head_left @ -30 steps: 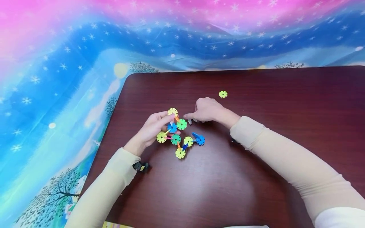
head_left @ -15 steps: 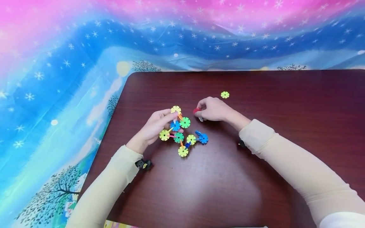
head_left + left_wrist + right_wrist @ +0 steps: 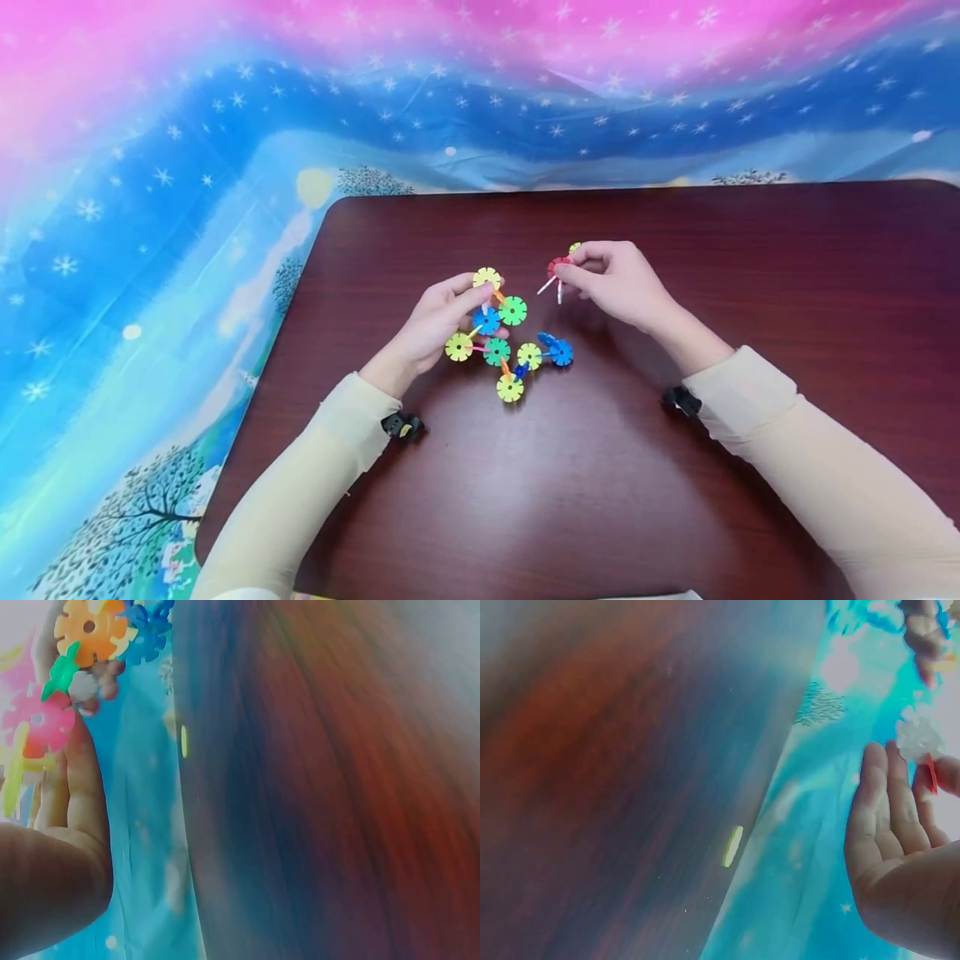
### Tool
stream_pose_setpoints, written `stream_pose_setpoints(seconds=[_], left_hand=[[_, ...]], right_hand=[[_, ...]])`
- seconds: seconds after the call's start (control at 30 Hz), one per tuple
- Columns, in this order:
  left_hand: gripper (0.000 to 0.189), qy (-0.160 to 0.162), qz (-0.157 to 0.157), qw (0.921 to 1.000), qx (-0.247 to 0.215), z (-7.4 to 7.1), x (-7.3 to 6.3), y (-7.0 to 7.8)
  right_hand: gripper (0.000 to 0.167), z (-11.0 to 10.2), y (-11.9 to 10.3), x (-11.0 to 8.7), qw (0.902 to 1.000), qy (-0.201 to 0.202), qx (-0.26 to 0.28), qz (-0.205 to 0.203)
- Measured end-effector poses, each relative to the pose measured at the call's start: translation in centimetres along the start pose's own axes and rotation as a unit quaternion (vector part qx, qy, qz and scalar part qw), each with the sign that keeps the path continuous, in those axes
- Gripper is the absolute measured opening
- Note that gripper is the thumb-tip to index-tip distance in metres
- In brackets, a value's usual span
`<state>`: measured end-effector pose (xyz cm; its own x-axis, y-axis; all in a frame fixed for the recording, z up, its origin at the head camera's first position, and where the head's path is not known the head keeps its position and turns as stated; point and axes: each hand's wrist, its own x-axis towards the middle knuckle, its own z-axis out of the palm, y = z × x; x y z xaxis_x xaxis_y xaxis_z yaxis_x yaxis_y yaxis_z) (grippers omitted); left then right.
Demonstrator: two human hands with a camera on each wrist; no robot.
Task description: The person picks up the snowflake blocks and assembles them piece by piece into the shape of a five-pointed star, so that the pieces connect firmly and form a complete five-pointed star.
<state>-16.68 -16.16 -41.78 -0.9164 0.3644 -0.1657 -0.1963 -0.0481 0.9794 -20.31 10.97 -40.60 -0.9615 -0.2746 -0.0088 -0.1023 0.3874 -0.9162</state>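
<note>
Several notched flower-shaped plastic discs are joined into an assembly (image 3: 497,352) of yellow, blue, green, orange and pink. My left hand (image 3: 431,325) pinches it near the top yellow disc (image 3: 486,279), and the rest hangs to the right and below. In the left wrist view an orange disc (image 3: 94,631) and a pink disc (image 3: 37,724) of it show by the fingers. To its right, my right hand (image 3: 626,283) pinches a red disc (image 3: 558,267) with two white discs slotted in, seen edge-on. One white disc (image 3: 919,735) faces the right wrist camera. The two pieces are apart.
A loose yellow-green disc (image 3: 575,247) lies on the dark wooden table (image 3: 570,500), partly hidden behind my right hand in the head view. A printed blue and pink cloth (image 3: 225,167) hangs beyond the table's left and far edges.
My right hand has lifted the red disc with its white discs off the table, moving right and turning it into view. My left hand with the assembly has shifted slightly right.
</note>
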Motion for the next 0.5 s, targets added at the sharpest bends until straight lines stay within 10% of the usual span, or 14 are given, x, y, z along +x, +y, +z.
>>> stream_pose_setpoints(seconds=[0.5], left_hand=[[0.025,0.051,0.056,0.9948,-0.069,4.7,2.6,0.0]], right_hand=[[0.035,-0.4,0.1,-3.3,0.9878,0.121,0.098,0.008]])
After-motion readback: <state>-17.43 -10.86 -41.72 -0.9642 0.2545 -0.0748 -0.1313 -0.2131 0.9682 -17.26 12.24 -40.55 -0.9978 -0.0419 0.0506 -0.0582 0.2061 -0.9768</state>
